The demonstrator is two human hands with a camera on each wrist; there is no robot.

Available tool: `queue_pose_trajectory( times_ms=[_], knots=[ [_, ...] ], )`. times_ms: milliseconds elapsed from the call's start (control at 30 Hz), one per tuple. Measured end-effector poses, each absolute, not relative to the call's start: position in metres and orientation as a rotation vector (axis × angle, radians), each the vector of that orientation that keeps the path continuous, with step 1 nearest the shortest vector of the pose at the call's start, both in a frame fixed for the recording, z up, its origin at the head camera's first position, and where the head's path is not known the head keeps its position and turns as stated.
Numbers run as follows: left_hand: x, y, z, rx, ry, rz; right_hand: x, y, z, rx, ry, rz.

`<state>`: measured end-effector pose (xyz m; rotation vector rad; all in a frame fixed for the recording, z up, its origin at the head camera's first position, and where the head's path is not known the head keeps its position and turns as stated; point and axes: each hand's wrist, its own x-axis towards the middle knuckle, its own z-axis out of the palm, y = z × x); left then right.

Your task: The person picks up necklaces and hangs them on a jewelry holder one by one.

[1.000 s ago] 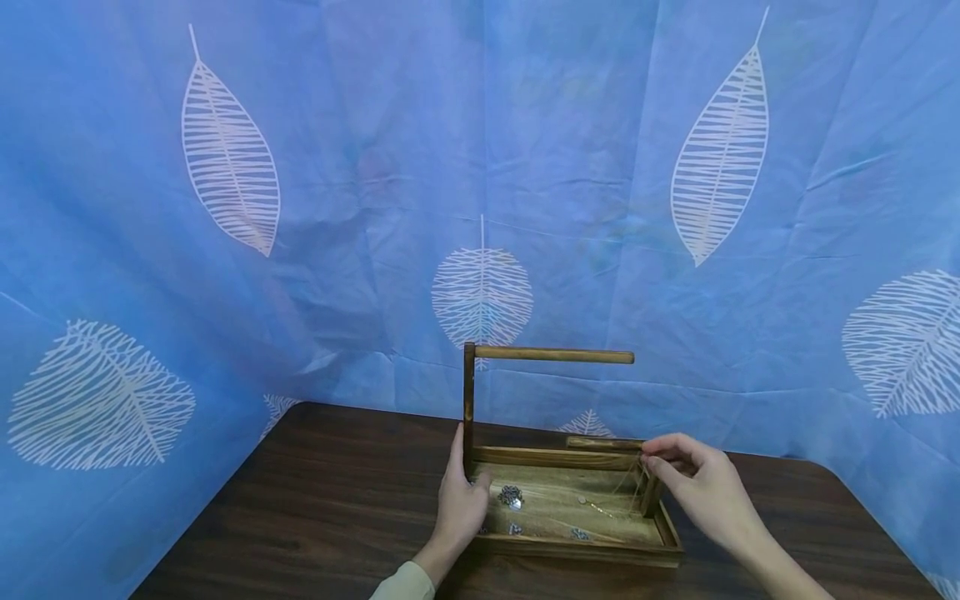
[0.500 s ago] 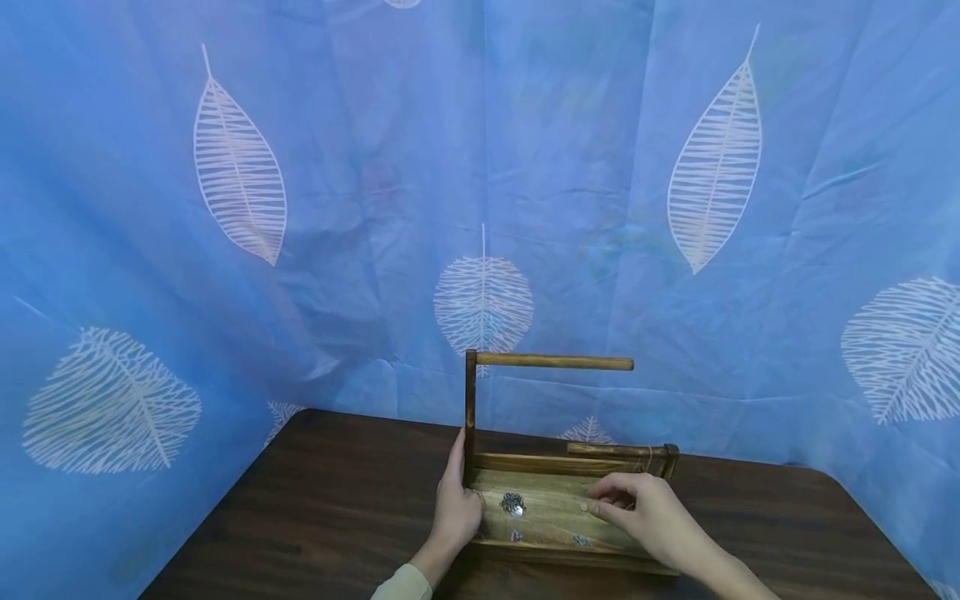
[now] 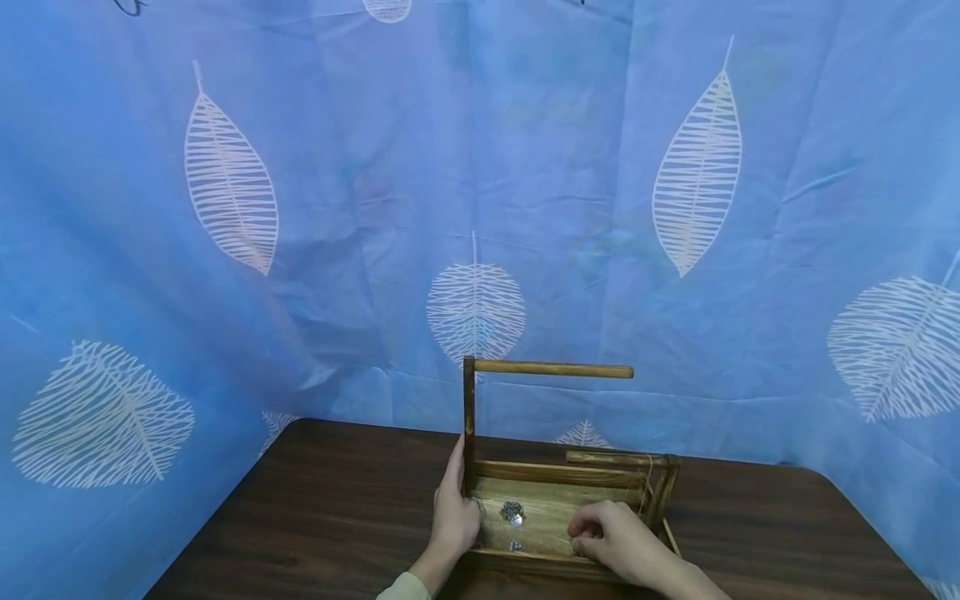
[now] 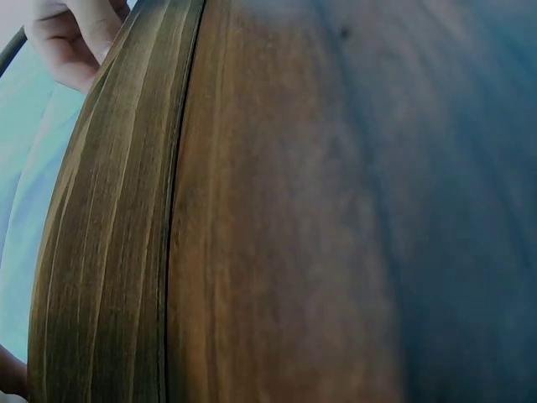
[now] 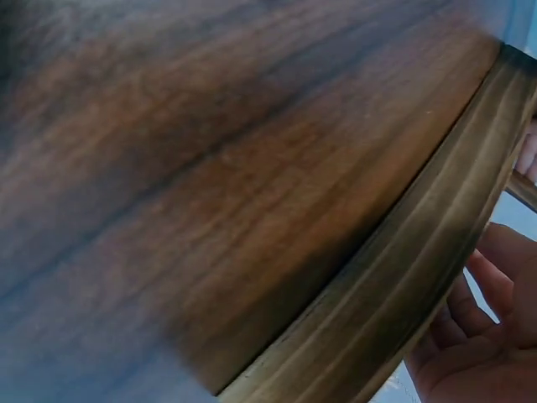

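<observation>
A wooden jewelry stand (image 3: 547, 567) with a shallow tray base stands on the table in the head view. My left hand (image 3: 453, 512) grips its left end, thumb inside the tray and fingers along the tall post. My right hand (image 3: 618, 542) reaches down into the tray's front right, fingers curled and thumb low. A small silver piece (image 3: 576, 548) shows at its fingertips; whether it is pinched cannot be seen. A dark silver chain (image 3: 512, 512) lies bunched at the tray's left, with a smaller silver piece (image 3: 516, 546) in front. In both wrist views the tray's front wall (image 4: 117, 201) hides the contents.
A tall wooden bar (image 3: 555, 368) extends right from the left post. Lower on the right is a shorter bar (image 3: 611, 458), with thin chains (image 3: 649, 475) hanging near its post. The dark table (image 3: 345, 500) lies before a blue leaf-patterned cloth (image 3: 360, 208).
My right hand has left the right post's chains and moved down and left into the tray, now covering its front right. The left hand keeps its grip. The head view has shifted slightly.
</observation>
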<state>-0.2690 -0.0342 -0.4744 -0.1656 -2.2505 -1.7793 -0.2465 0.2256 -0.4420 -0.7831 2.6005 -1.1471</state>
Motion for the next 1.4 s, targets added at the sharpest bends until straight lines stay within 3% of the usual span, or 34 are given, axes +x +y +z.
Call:
queue_pose_trajectory(
  times_ms=[500,1400],
  knots=[
    [-0.271,-0.0318,-0.4779,-0.15,-2.191,-1.752,-0.2552,0.2201,-0.4412,-0.832,2.544,-1.098],
    [-0.2709,-0.0297,-0.4794,-0.181,-2.208,-1.751,-0.2565,0.2196,-0.44,-0.654,2.585,-0.971]
  ],
)
